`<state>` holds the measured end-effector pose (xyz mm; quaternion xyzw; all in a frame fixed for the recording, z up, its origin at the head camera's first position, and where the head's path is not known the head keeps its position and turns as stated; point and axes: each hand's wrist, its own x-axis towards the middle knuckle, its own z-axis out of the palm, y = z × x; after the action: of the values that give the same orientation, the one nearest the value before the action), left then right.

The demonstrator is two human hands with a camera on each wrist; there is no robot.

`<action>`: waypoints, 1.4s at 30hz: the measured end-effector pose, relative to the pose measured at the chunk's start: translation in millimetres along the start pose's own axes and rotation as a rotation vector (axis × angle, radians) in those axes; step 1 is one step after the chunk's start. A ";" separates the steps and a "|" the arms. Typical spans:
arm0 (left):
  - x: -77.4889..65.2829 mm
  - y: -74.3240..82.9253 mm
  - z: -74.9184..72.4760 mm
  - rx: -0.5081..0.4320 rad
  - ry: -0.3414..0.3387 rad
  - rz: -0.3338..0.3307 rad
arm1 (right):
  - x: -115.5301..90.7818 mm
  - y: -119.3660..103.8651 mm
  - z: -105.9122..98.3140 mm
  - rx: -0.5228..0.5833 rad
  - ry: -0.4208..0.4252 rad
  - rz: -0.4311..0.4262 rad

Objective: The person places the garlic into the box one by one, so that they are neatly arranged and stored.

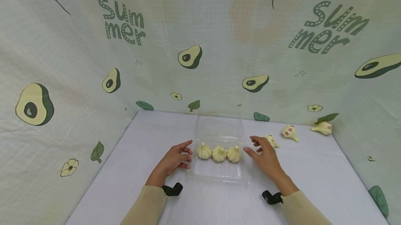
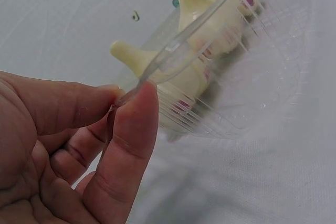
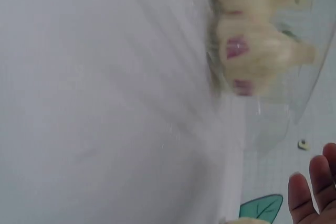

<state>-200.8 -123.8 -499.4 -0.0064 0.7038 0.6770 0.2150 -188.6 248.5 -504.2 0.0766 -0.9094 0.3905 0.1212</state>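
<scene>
A clear plastic box (image 1: 216,172) lies on the white table with its lid (image 1: 218,126) folded back behind it. Inside, three garlic bulbs, left (image 1: 204,151), middle (image 1: 219,154) and right (image 1: 234,154), sit in a row with stems up. At the box's left edge is my left hand (image 1: 174,159); the left wrist view shows its thumb and forefinger pinching the rim (image 2: 176,51). My right hand (image 1: 266,157) hovers off the right side of the box, holding nothing, its fingers loosely bent. In the right wrist view only its fingertips (image 3: 320,182) show.
Three more garlic bulbs lie at the back right: one (image 1: 272,141) partly behind my right hand, another (image 1: 290,132) farther back, and a third (image 1: 322,128) by the corner. Cloth walls (image 1: 219,89) printed with avocados enclose the table (image 1: 300,183) behind and on both sides.
</scene>
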 end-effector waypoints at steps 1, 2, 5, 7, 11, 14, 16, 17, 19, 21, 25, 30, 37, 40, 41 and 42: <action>0.1 -0.3 0.0 0.000 0.001 0.001 | 0.9 4.1 -3.9 -0.012 0.023 0.003; 0.3 -0.7 -0.1 0.001 0.001 0.002 | 1.8 8.1 -8.2 -0.017 0.045 0.005; 1.4 -2.5 -1.0 0.002 0.002 0.004 | 3.6 20.7 -21.9 -0.037 0.105 0.008; 1.8 -3.2 -1.3 0.003 -0.002 0.006 | 4.8 28.2 -31.2 -0.048 0.116 0.035; 2.5 -4.1 -2.1 -0.003 -0.008 0.006 | 8.1 43.4 -46.3 -0.066 0.071 0.099; 2.5 -4.6 -2.6 -0.005 -0.010 0.009 | 11.8 53.5 -52.5 -0.064 0.017 0.132; 2.5 -4.9 -2.8 -0.003 -0.011 0.011 | 14.0 59.6 -54.4 -0.062 -0.024 0.148; 2.7 -5.1 -2.9 -0.003 -0.011 0.011 | 14.9 62.1 -54.6 -0.058 -0.042 0.155; 2.8 -5.3 -3.0 0.000 -0.011 0.013 | 16.7 66.8 -54.1 -0.038 -0.082 0.171; 2.9 -5.3 -3.1 0.000 -0.009 0.013 | 17.5 70.0 -52.7 -0.022 -0.120 0.189; 1.9 -5.0 -2.9 -0.005 -0.011 0.015 | 18.1 76.2 -48.4 -0.003 -0.159 0.196; 1.3 -5.8 -2.7 -0.015 -0.019 0.017 | 17.7 82.8 -44.3 -0.010 -0.143 0.174; 1.8 -6.7 -3.2 -0.012 -0.016 0.012 | 18.8 86.8 -41.9 -0.017 -0.130 0.184; 2.4 -6.5 -3.6 -0.014 -0.018 0.013 | 19.4 87.4 -41.9 -0.023 -0.122 0.190; 2.6 -6.6 -3.7 -0.015 -0.018 0.013 | 19.7 87.7 -41.9 -0.024 -0.117 0.191; 2.7 -6.5 -3.7 -0.015 -0.019 0.013 | 19.7 87.7 -41.9 -0.023 -0.115 0.192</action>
<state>-202.4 -127.1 -506.5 0.0031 0.6968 0.6835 0.2173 -221.3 338.1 -531.4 0.0100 -0.9225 0.3847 0.0318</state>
